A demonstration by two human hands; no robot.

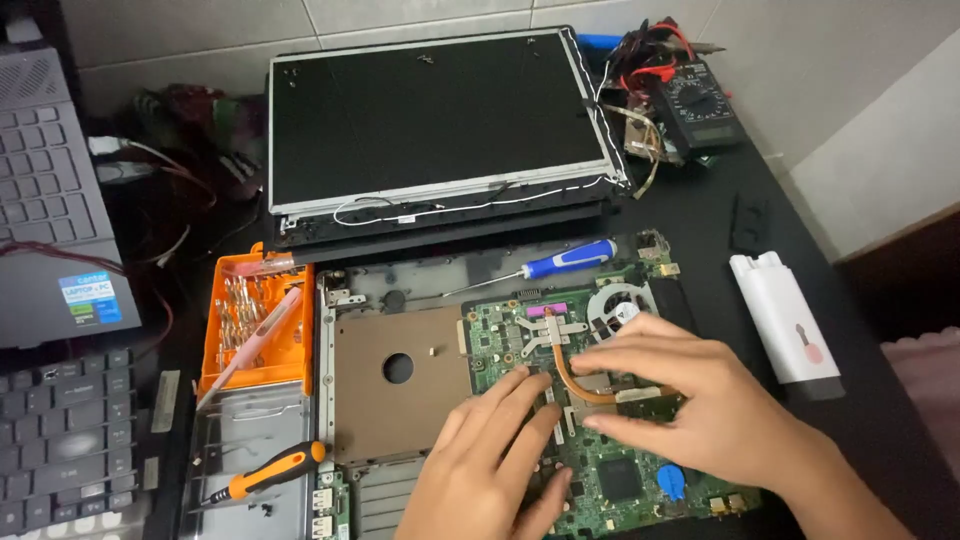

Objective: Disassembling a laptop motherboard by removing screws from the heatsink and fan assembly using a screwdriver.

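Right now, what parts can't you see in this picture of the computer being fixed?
Head view only:
- The green circuit board: its middle is covered by the left hand and right hand.
- The copper pipe: its right end runs under the right hand's fingers.
- The grey laptop: cut off by the left edge.
- The bits in the orange case: too small to tell apart.

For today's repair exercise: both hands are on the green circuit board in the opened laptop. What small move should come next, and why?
Probably steady the circuit board with the left hand while the right hand gently lifts the copper pipe. Both hands already rest there, fingertips on the metal plate around the pipe, and no tool is held; the blue screwdriver lies apart, above the board.
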